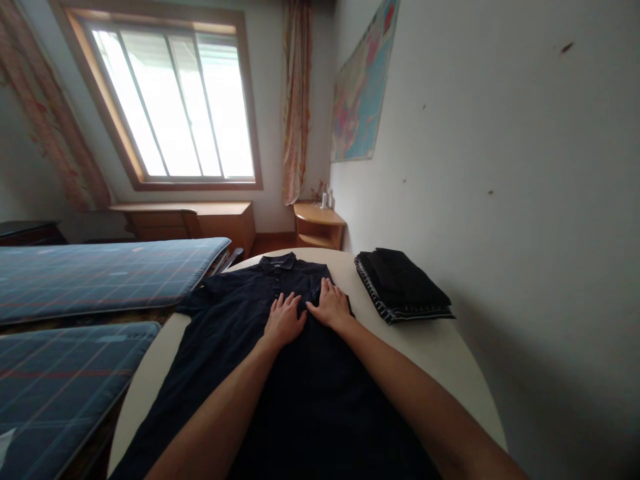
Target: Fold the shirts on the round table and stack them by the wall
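A dark navy polo shirt (225,320) lies spread on a round cream table (465,373), its collar at the far edge and its button placket facing up. My left hand (285,319) rests on the chest of the shirt, fingers stretched out and pointing away from me. Beside it, my right hand (330,303) lies on the shirt near the right shoulder, fingers extended and thumb out toward the left hand. The left sleeve reaches out over the table's left side. Around my right hand the right sleeve is mostly hidden.
A stack of folded dark clothes (407,283) sits on the table's right side, near the white wall (525,200). Plaid mattresses (100,273) stand close on the left. Farther back are a wooden desk (225,213), a corner shelf (320,215) and a window (175,107).
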Tool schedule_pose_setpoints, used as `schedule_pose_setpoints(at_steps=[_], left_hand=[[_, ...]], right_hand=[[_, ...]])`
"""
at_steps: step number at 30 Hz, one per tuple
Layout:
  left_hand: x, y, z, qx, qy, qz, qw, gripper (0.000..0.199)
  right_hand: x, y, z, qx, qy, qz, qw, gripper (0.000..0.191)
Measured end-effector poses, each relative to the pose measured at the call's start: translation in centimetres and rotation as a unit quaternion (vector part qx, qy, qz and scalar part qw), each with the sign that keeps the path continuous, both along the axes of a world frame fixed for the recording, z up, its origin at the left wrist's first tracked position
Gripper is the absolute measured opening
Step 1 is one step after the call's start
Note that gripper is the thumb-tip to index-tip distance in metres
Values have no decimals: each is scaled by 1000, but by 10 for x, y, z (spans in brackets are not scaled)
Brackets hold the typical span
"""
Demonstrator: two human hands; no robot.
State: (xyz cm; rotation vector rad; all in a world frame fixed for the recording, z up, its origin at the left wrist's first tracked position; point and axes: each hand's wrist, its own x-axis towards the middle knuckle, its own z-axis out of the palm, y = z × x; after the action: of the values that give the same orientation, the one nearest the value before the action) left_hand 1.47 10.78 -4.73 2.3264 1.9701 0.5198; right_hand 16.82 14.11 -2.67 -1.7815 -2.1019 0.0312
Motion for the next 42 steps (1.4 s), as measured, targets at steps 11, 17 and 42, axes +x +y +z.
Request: schedule_pose_setpoints(at_steps=[11,17,42], left_hand=[[-1,1,-1,-3,-10,-1,1000,60],[-2,2,-1,3,-30,3,1000,63],[-3,-2,6,-34,47,-81,995,56]], right_hand=[[-11,19,3,38,116,7,992,57],[-16,20,-5,33,196,130,971,72],[35,-5,-1,-4,16,24,1000,47]])
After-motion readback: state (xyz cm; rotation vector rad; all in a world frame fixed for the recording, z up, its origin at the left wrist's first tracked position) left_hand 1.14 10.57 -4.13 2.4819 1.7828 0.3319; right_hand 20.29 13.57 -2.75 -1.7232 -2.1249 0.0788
